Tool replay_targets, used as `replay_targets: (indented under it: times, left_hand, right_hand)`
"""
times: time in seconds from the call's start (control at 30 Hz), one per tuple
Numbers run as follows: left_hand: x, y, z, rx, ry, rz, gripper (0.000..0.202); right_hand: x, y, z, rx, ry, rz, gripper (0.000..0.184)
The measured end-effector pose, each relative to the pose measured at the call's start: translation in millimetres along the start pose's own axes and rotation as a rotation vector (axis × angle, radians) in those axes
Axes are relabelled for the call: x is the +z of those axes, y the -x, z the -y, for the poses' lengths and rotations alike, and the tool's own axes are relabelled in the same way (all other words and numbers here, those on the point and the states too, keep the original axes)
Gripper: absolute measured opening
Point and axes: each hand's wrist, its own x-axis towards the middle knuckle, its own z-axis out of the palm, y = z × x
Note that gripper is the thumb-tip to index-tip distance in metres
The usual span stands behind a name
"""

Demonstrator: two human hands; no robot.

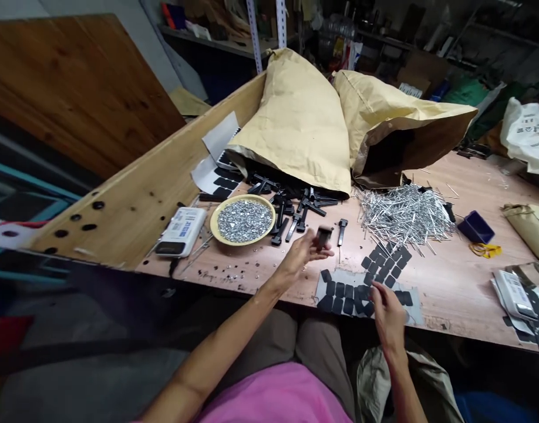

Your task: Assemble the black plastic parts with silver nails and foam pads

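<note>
My left hand (299, 254) is raised over the table, its fingers closed on a black plastic part (324, 236) that is blurred by motion. Just beyond it lies another black T-shaped part (342, 231), flat on the wood. Several more black T-shaped parts (291, 228) are heaped behind and to the left. My right hand (389, 314) hovers at the near edge, thumb and forefinger pinched together over a pale sheet (414, 305) with rows of black pads (339, 290). Whatever is between those fingertips is too small to make out.
A yellow bowl (216, 234) of small silver pieces stands left, beside a white power bank (182, 231). Thin metal pins (404, 214) form a pile at right, near a dark blue box (476, 227). Two large paper sacks (300, 117) (384, 106) fill the back. A wooden board (199, 150) edges the left side.
</note>
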Motion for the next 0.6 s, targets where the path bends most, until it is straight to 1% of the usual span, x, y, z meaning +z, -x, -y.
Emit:
replay_targets:
  times: [0.03,0.07,0.13,0.17,0.2,0.23,0.3,0.37,0.43,0.47,0.5,0.57,0.6]
  left_hand:
    - [-10.0,10.5,-0.8,-0.037,0.066,-0.015,0.043]
    - [-19.4,20.1,-0.2,-0.069,0.098,-0.038,0.041]
    - [-35.3,36.7,3.8,-0.113,0.077,-0.061,0.034]
    - [-41.2,43.6,6.3,-0.098,0.044,-0.075,0.032]
    - [-45.6,49.4,8.7,-0.077,0.004,-0.073,0.034]
    - [-48.9,54.0,10.7,-0.053,-0.031,-0.067,0.042]
    - [-52.5,59.2,13.5,-0.020,-0.059,-0.058,0.066]
    - [-54.5,59.0,15.7,-0.029,-0.015,-0.082,0.087]
    - [-56.7,54.8,18.3,-0.091,0.084,-0.116,0.097]
    - [-58.0,52.1,19.9,-0.146,0.147,-0.121,0.096]
    - [-59.2,49.4,21.7,-0.212,0.212,-0.118,0.090]
    - [-60.7,45.0,25.0,-0.354,0.332,-0.104,0.068]
    - [-60.6,43.6,26.3,-0.410,0.374,-0.109,0.054]
  right_hand:
    - [20.0,-14.8,10.3,-0.093,-0.029,0.052,0.036]
    - [39.9,-27.9,19.5,-0.179,-0.038,0.102,0.033]
    - [76.1,-48.0,34.8,-0.308,-0.004,0.195,0.029]
    - [91.0,-54.9,41.1,-0.348,0.037,0.236,0.028]
    - [103.2,-59.8,46.6,-0.376,0.091,0.275,0.027]
    - [112.7,-63.1,51.2,-0.397,0.152,0.310,0.026]
    - [124.6,-66.1,58.0,-0.424,0.279,0.366,0.024]
    - [130.0,-66.5,62.0,-0.436,0.381,0.398,0.023]
    - [132.5,-66.3,63.9,-0.435,0.448,0.416,0.021]
    - [133.3,-66.4,64.2,-0.433,0.467,0.421,0.021]
    - [133.9,-66.6,64.1,-0.431,0.471,0.424,0.021]
    - [133.9,-67.2,63.2,-0.429,0.419,0.415,0.020]
    - [133.2,-67.4,62.7,-0.429,0.355,0.403,0.018]
